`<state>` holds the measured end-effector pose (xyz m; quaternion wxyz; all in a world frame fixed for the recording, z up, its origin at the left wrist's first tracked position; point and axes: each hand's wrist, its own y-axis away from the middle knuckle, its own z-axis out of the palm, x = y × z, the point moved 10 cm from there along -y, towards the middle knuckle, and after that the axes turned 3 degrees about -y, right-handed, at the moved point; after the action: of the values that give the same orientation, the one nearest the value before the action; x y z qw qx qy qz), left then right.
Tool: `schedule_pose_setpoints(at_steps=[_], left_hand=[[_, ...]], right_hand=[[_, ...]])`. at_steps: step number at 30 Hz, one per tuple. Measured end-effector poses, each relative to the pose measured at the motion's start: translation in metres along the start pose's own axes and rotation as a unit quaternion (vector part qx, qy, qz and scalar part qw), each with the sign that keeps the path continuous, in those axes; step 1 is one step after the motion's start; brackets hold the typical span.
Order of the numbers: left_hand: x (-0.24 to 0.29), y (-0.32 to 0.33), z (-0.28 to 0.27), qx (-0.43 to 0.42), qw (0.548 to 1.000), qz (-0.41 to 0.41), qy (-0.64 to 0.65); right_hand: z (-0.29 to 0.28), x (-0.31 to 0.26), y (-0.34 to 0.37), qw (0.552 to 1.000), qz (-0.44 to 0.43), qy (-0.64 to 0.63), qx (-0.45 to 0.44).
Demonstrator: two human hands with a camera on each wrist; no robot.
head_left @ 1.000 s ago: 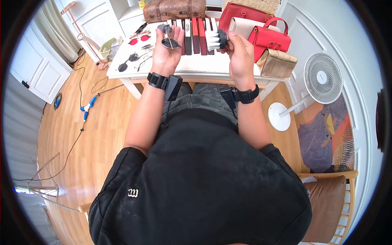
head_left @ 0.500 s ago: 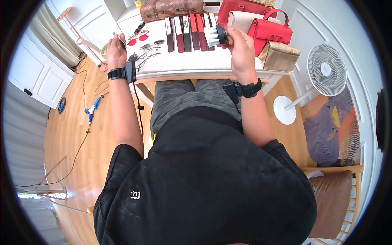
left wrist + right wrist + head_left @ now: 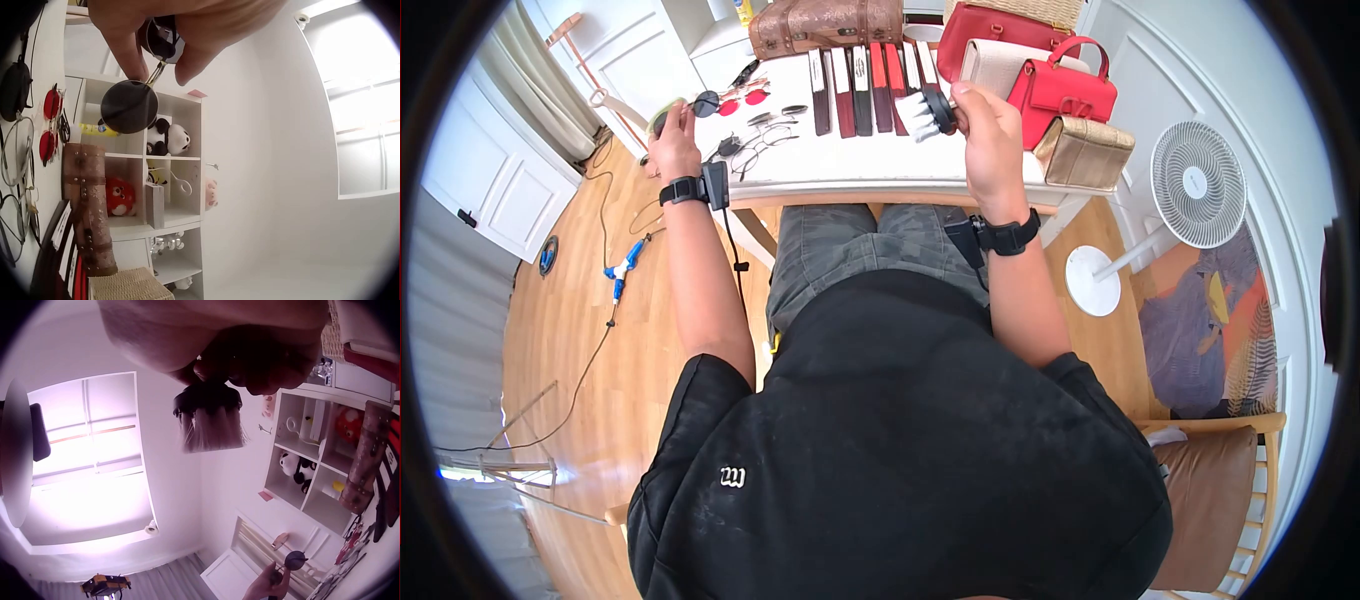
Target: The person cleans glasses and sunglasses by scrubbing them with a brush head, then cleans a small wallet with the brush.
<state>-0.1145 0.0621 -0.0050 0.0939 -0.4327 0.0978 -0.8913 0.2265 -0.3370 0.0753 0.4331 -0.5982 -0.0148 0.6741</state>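
My left hand pinches a pair of round dark sunglasses by the middle, held above the table's left end. In the left wrist view one dark lens hangs below the fingers and the other is partly behind them. My right hand grips a round black brush with white bristles, raised over the table's front right. Its bristles point left in the head view and touch nothing. On the table below the left hand lie red-lensed glasses and several clear and dark glasses.
Several dark and red boxes stand in a row on the white table. Behind them is a brown patterned case. Red bags and a gold bag fill the right end. A white fan stands at the right.
The left hand has moved left with the sunglasses, from palm up over the table to a fingertip hold with a lens in view. The right hand stays near its place, the brush tilted slightly downward.
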Motion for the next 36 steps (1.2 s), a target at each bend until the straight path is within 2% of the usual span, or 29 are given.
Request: schedule_pose_setpoints(at_steps=[5, 8, 11, 13, 15, 16, 17, 19, 20, 21, 23, 29, 31, 36], left_hand=[[0.009, 0.027, 0.011, 0.024, 0.999, -0.001, -0.040], [-0.010, 0.014, 0.009, -0.022, 0.998, -0.033, -0.053], [-0.013, 0.022, 0.012, -0.038, 0.979, -0.042, -0.194], [-0.015, 0.019, 0.015, -0.066, 0.971, -0.028, -0.226], [-0.017, 0.016, 0.022, -0.112, 0.934, -0.007, -0.339], [-0.012, 0.017, 0.022, -0.101, 0.908, 0.039, -0.406], [-0.013, 0.018, 0.018, -0.099, 0.908, 0.039, -0.406], [-0.013, 0.027, 0.015, -0.085, 0.837, 0.027, -0.539], [-0.018, 0.021, 0.011, -0.089, 0.816, 0.031, -0.571], [-0.017, 0.021, 0.014, -0.089, 0.815, 0.031, -0.571], [-0.011, 0.026, 0.026, -0.114, 0.742, 0.096, -0.654], [-0.017, 0.026, 0.023, -0.119, 0.738, 0.124, -0.652], [-0.013, 0.030, 0.027, -0.114, 0.712, 0.169, -0.672], [-0.021, 0.032, 0.030, -0.146, 0.713, 0.144, -0.670]], right_hand=[[0.008, -0.001, 0.003, 1.000, -0.004, 0.001, -0.022], [0.012, -0.008, 0.003, 0.998, -0.032, 0.032, -0.040], [0.014, -0.006, 0.004, 0.998, -0.026, 0.029, -0.048], [0.014, -0.007, 0.005, 0.998, -0.027, 0.033, -0.047], [0.016, -0.005, 0.006, 0.998, -0.025, 0.036, -0.049], [0.016, -0.005, 0.006, 0.997, -0.027, 0.040, -0.052], [0.016, -0.005, 0.005, 0.997, -0.030, 0.045, -0.056], [0.017, -0.005, 0.006, 0.996, -0.030, 0.051, -0.060], [0.017, -0.005, 0.006, 0.996, -0.028, 0.056, -0.062], [0.017, -0.005, 0.005, 0.996, -0.028, 0.056, -0.061], [0.017, -0.007, 0.006, 0.996, -0.040, 0.053, -0.061], [0.018, -0.011, 0.007, 0.995, -0.043, 0.063, -0.062], [0.019, -0.010, 0.007, 0.995, -0.044, 0.059, -0.061], [0.020, -0.008, 0.008, 0.996, -0.038, 0.048, -0.058]])
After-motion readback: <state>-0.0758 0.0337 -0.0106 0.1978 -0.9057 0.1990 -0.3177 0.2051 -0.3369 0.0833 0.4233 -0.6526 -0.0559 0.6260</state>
